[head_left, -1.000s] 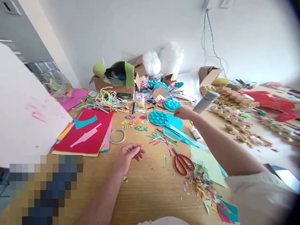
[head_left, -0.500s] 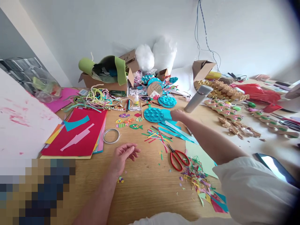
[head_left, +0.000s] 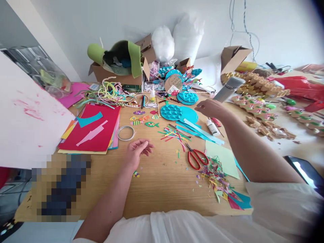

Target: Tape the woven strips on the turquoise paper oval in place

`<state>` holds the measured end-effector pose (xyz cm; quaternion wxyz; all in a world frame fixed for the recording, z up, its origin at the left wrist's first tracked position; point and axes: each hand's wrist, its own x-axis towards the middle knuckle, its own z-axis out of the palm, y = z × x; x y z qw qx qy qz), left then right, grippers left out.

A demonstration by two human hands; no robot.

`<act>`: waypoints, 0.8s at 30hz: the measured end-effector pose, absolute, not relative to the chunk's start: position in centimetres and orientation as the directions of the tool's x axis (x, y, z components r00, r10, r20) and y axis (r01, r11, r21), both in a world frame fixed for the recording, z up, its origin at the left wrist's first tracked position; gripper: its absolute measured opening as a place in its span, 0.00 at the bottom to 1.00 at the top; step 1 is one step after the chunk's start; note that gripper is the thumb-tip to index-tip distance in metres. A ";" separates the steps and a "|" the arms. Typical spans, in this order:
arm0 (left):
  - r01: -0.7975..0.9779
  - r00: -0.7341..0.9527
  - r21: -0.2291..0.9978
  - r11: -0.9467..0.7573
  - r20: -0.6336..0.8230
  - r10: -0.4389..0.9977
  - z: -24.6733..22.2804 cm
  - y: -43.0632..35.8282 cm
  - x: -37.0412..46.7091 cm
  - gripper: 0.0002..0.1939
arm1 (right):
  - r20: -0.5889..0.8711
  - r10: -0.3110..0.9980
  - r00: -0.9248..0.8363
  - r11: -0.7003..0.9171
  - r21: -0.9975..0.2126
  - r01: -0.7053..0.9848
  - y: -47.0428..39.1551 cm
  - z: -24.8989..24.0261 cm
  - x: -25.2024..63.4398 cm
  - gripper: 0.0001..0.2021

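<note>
My left hand (head_left: 140,149) hovers low over the wooden table with its fingers loosely curled and apart, holding nothing. My right hand (head_left: 212,108) reaches forward, just right of a flat blue paper disc (head_left: 190,114) and in front of a grey thermos (head_left: 227,90). Its fingers point left and downward; nothing shows in them. A blue dimpled disc (head_left: 171,112) overlaps the flat disc's left side. Below the right wrist lies a white glue bottle (head_left: 213,128). Blue paper strips (head_left: 197,131), thin coloured strips (head_left: 174,134) and red-handled scissors (head_left: 196,158) lie between the hands.
Paper fish (head_left: 152,124) and a roll of white tape (head_left: 126,133) lie left of centre. Coloured paper sheets (head_left: 101,141) are stacked at left. Paper scraps (head_left: 215,175) cover the front right. Boxes (head_left: 118,79) stand at the back, a phone (head_left: 303,173) at far right.
My right hand has drawn away from the flat blue disc, uncovering it; the glue bottle now shows below the wrist. My left hand keeps its pose. The whole view has shifted slightly.
</note>
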<state>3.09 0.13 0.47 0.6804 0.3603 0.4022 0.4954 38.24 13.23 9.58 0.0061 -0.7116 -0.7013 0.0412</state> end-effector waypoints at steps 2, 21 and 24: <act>-0.422 0.117 0.881 0.216 -0.183 0.976 0.5 0.3 3.1 0.18 | -0.029 1.000 0.005 -0.008 -0.078 0.997 10.5 10.1 37.5 0.17; -0.717 -0.207 0.696 0.017 -0.236 0.949 1.9 1.4 1.1 0.17 | 0.156 0.911 -0.381 0.395 -0.588 0.705 -7.9 2.3 26.9 0.10; -0.744 -0.244 0.669 -0.005 -0.264 0.933 3.1 1.0 0.7 0.15 | 0.151 0.894 -0.421 0.418 -0.619 0.665 -8.4 1.6 24.7 0.10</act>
